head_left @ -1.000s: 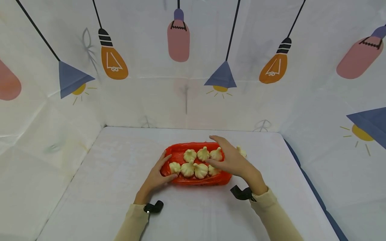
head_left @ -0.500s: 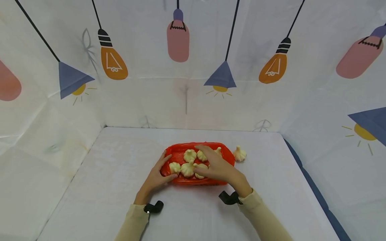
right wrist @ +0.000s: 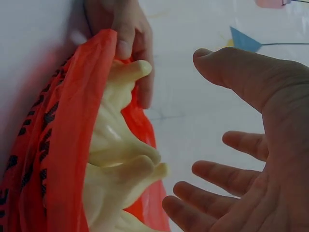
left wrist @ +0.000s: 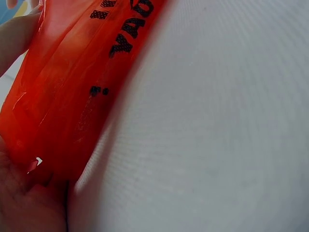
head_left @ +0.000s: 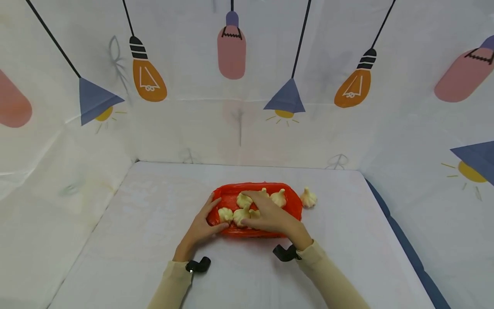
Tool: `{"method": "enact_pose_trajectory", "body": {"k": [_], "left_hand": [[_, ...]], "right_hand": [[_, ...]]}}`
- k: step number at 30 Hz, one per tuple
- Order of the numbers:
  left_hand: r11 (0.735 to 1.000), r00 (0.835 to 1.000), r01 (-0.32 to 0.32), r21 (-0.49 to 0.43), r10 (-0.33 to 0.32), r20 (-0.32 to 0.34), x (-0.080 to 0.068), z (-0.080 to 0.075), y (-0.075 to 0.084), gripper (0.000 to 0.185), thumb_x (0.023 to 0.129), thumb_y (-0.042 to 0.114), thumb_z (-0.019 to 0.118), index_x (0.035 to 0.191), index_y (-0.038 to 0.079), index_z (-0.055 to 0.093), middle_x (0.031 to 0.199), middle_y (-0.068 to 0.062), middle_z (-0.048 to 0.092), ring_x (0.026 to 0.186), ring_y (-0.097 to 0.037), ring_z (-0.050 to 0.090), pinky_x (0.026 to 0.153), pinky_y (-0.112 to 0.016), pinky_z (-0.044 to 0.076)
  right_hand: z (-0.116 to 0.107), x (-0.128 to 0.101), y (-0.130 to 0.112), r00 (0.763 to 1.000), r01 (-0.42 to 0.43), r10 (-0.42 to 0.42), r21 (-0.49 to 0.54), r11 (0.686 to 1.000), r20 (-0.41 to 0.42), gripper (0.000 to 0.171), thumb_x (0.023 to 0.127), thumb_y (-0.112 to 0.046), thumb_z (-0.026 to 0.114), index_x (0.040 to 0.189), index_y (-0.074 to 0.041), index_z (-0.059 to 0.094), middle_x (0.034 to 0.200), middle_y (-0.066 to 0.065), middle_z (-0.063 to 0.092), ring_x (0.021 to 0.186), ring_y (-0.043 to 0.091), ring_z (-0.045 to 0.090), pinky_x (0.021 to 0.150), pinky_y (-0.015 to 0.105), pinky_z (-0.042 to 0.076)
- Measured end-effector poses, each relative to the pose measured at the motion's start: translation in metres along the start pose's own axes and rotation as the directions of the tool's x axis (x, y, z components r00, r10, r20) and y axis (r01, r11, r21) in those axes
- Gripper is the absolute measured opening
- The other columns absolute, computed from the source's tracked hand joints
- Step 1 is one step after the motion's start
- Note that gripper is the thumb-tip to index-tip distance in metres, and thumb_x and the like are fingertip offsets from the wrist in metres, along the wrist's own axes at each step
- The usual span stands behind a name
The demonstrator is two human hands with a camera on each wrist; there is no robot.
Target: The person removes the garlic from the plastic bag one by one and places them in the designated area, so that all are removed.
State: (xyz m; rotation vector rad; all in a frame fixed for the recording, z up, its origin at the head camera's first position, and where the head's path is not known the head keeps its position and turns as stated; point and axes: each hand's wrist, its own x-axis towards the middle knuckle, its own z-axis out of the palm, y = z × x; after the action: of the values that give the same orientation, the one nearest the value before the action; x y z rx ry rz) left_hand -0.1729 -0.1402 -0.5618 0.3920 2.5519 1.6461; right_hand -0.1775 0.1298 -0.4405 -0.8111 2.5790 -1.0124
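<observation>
A red plastic bag (head_left: 252, 233) with black print lies spread like a shallow tray, several garlic bulbs (head_left: 278, 198) inside it. My left hand (head_left: 201, 226) holds its left end, thumb over the near rim and fingers at the far side. Above the bulbs hovers my right hand (head_left: 272, 214), thumb and fingers spread apart. In the right wrist view nothing sits between that hand's thumb and fingers, and the bulbs' stems (right wrist: 142, 67) rise beside the bag's rim. One loose garlic bulb (head_left: 308, 198) stands on the table just right of the bag. The right hand hides some bulbs.
The white table (head_left: 135, 257) has a cloth wall (head_left: 185, 128) printed with hanging lamps behind it and at both sides. A black strap mount (head_left: 198, 265) sits on the left wrist, another black mount (head_left: 285, 253) on the right.
My right hand has moved left across the bag, away from the loose bulb, uncovering it and the bulbs at the right end. The left hand has stayed at the bag's left end.
</observation>
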Motion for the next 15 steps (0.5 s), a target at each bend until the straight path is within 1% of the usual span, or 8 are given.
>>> {"method": "enact_pose_trajectory", "body": {"k": [3,5,9,12,15], "left_hand": [[1.000,1.000,-0.002,-0.003,0.002,0.007,0.000,0.000,0.001,0.092,0.084,0.040,0.085,0.160,0.018,0.038,0.175,-0.003,0.010,0.160,-0.037,0.013,0.123,-0.067,0.017],[1.000,1.000,0.002,-0.008,-0.002,0.011,-0.001,0.001,0.001,0.093,0.084,0.040,0.085,0.160,0.018,0.038,0.175,-0.004,0.010,0.160,-0.037,0.012,0.123,-0.068,0.017],[1.000,1.000,-0.003,0.000,0.003,0.012,0.000,0.001,0.001,0.093,0.083,0.039,0.085,0.160,0.018,0.038,0.175,-0.005,0.010,0.160,-0.038,0.013,0.123,-0.069,0.018],[1.000,1.000,-0.008,0.005,0.008,0.005,0.000,0.000,0.001,0.094,0.082,0.041,0.086,0.160,0.020,0.038,0.175,-0.003,0.011,0.160,-0.038,0.014,0.123,-0.068,0.018],[1.000,1.000,-0.006,0.013,0.006,0.006,0.000,-0.001,0.000,0.094,0.082,0.041,0.086,0.160,0.021,0.038,0.175,-0.003,0.011,0.160,-0.038,0.014,0.122,-0.068,0.019]], "right_hand": [[0.003,0.002,0.001,1.000,-0.014,0.014,-0.021,1.000,0.008,0.082,0.090,-0.040,0.078,0.156,-0.011,0.039,0.158,0.010,0.046,0.143,0.030,0.047,0.115,0.055,0.044],[0.005,0.004,0.002,1.000,-0.008,0.009,-0.040,0.999,0.012,0.081,0.090,-0.040,0.078,0.156,-0.010,0.040,0.157,0.010,0.048,0.142,0.027,0.048,0.115,0.054,0.045],[0.010,0.011,0.005,0.999,0.038,-0.037,-0.059,0.998,0.022,0.075,0.092,-0.036,0.077,0.153,-0.007,0.043,0.153,0.012,0.052,0.140,0.027,0.051,0.115,0.051,0.045],[0.013,0.017,0.005,0.997,0.072,-0.070,-0.060,0.996,0.033,0.070,0.093,-0.032,0.075,0.152,-0.008,0.046,0.151,0.013,0.054,0.138,0.030,0.053,0.114,0.050,0.046],[0.017,0.025,0.004,0.995,0.093,-0.089,-0.081,0.992,0.052,0.065,0.094,-0.028,0.074,0.151,-0.008,0.048,0.149,0.012,0.056,0.135,0.031,0.056,0.112,0.048,0.049]]}}
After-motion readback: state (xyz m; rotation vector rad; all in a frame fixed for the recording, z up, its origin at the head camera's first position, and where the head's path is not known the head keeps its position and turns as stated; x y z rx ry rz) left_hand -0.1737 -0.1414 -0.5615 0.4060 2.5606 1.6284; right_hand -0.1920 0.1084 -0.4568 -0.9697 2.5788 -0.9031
